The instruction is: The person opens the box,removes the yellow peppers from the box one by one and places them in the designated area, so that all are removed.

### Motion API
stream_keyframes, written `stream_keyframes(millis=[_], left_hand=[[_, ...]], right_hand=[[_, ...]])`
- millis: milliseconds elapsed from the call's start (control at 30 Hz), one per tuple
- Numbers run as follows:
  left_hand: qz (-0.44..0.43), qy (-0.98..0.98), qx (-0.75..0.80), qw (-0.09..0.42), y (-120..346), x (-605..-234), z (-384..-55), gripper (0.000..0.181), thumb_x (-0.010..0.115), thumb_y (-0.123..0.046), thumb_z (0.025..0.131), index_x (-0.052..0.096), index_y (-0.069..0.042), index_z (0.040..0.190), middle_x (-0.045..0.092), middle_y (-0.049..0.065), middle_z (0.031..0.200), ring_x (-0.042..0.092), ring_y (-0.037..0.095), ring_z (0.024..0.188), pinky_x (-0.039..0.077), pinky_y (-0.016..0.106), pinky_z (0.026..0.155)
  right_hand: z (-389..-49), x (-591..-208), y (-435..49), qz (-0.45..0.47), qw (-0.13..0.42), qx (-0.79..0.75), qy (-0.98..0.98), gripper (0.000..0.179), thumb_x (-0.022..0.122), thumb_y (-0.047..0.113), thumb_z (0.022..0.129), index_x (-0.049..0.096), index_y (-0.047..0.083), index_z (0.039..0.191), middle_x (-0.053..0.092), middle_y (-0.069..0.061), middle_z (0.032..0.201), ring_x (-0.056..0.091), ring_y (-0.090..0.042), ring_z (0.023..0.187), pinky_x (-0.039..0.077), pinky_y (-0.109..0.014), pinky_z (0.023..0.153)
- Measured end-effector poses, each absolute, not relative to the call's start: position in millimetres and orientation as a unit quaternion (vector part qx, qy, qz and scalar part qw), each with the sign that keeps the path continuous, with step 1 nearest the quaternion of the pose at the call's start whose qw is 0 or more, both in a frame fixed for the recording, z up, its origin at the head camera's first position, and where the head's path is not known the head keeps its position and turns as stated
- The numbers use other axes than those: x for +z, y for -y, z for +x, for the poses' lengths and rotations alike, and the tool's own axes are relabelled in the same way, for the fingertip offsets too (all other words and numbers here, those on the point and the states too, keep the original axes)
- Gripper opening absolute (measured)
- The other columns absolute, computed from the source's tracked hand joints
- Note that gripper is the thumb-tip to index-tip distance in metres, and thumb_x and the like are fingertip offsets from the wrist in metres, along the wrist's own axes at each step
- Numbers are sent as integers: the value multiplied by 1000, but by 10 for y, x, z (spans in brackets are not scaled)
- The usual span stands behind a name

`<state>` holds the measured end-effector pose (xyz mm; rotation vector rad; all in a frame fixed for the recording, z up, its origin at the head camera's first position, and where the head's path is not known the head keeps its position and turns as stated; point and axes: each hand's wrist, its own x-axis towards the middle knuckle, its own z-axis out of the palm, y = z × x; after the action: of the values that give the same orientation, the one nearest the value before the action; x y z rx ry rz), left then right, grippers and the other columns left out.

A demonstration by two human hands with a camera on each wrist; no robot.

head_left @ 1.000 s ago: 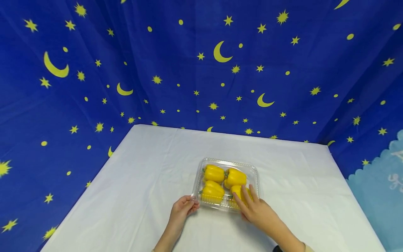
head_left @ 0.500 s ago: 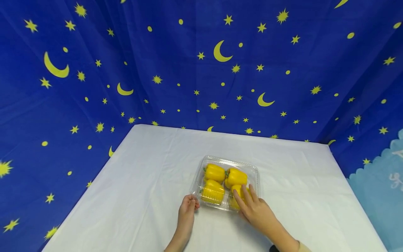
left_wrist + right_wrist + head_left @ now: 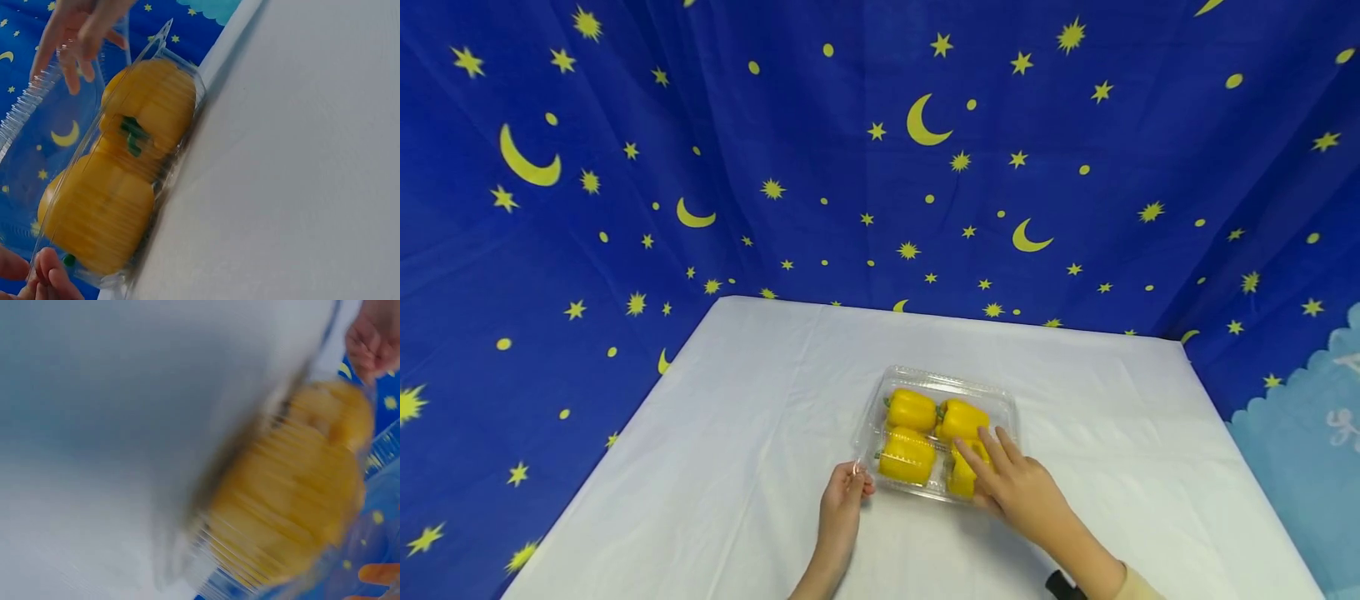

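A clear plastic clamshell container point(image 3: 1006, 407) holds several yellow bell peppers point(image 3: 907, 457) with green stems. Its transparent lid, with a ribbed edge point(image 3: 28, 103), stands tilted up from the base in the left wrist view. My left hand point(image 3: 841, 504) pinches the container's near left corner between thumb and curled fingers. The right hand point(image 3: 1021, 492) has its fingers spread and fairly straight over the near right part of the lid, above one pepper. In the right wrist view the peppers point(image 3: 281, 494) are blurred and only the right fingertips point(image 3: 378, 574) show.
A white cloth point(image 3: 760, 400) covers the table under the container. Blue curtains point(image 3: 820, 125) with yellow moons and stars stand behind and at both sides. A light blue scalloped cloth point(image 3: 1300, 467) hangs at the right. A black wrist device point(image 3: 1063, 585) shows below the right forearm.
The lid's ribbed front edge has shifted slightly away from me, up off the near peppers' front. My right fingers have moved a little with it. The left hand has turned slightly at the corner.
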<state>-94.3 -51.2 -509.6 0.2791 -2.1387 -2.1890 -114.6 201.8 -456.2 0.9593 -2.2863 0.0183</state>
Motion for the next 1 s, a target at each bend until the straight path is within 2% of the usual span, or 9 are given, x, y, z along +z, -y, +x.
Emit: stream_keyframes(millis=[200, 300, 400, 533, 600, 767, 833, 900, 1000], left_hand=[[80, 703, -705, 47, 559, -5089, -931, 19, 51, -3, 95, 55, 14, 105, 65, 20, 87, 59, -1, 69, 56, 19, 69], [66, 714, -695, 59, 587, -5103, -927, 23, 53, -4, 95, 58, 13, 109, 67, 24, 91, 62, 0, 71, 58, 20, 72], [62, 722, -687, 59, 614, -5115, -937, 27, 56, -5, 94, 59, 11, 115, 68, 24, 95, 64, -1, 74, 58, 17, 74], [54, 728, -682, 48, 651, -5116, -947, 32, 59, -4, 92, 59, 12, 119, 69, 24, 98, 64, -4, 76, 55, 11, 75], [43, 729, -682, 47, 665, -5115, -954, 33, 60, -3, 91, 58, 13, 119, 69, 25, 98, 64, -4, 76, 55, 11, 76], [24, 735, -675, 54, 698, -5104, -966, 35, 63, -5, 89, 58, 14, 118, 69, 25, 96, 63, -5, 78, 55, 10, 76], [23, 740, -670, 56, 710, -5099, -967, 36, 65, -7, 88, 59, 14, 118, 70, 24, 96, 63, -5, 78, 55, 10, 75], [21, 746, -663, 58, 722, -5097, -966, 37, 66, -8, 87, 60, 13, 117, 71, 23, 96, 63, -4, 78, 55, 10, 74], [17, 753, -655, 59, 737, -5101, -964, 36, 66, -9, 88, 60, 12, 117, 71, 22, 97, 63, -4, 78, 55, 11, 73]], right_hand=[[-1307, -4257, -2099, 355, 334, 77, 870, 58, 27, 50, 101, 59, 9, 127, 68, -21, 111, 69, -37, 88, 59, -37, 54], [-1418, -4086, -2159, 336, 336, 103, 874, 60, 32, 53, 99, 61, 8, 125, 67, -21, 114, 69, -34, 84, 59, -36, 56], [-1558, -3945, -2220, 305, 333, 141, 881, 55, 54, 49, 92, 64, 4, 121, 65, -22, 116, 69, -31, 77, 58, -34, 55], [-1779, -3825, -2282, 259, 340, 200, 882, 50, 81, 27, 74, 67, -4, 111, 65, -22, 113, 66, -25, 66, 56, -32, 52], [-1905, -3789, -2314, 240, 343, 234, 878, 45, 82, 16, 71, 67, -5, 108, 67, -21, 108, 64, -24, 68, 54, -25, 52], [-2248, -3762, -2409, 199, 316, 334, 865, 36, 71, 4, 82, 62, -8, 114, 68, -24, 104, 66, -32, 85, 43, -1, 63], [-2375, -3775, -2450, 183, 287, 359, 869, 39, 66, 5, 87, 56, -8, 123, 66, -26, 109, 65, -34, 90, 48, -6, 69], [-2491, -3800, -2492, 167, 244, 381, 876, 46, 62, 8, 91, 47, -7, 132, 63, -28, 117, 64, -36, 99, 55, -19, 79], [-2649, -3852, -2547, 145, 163, 427, 877, 62, 59, 14, 94, 29, -4, 146, 52, -30, 134, 55, -41, 119, 49, -44, 98]])
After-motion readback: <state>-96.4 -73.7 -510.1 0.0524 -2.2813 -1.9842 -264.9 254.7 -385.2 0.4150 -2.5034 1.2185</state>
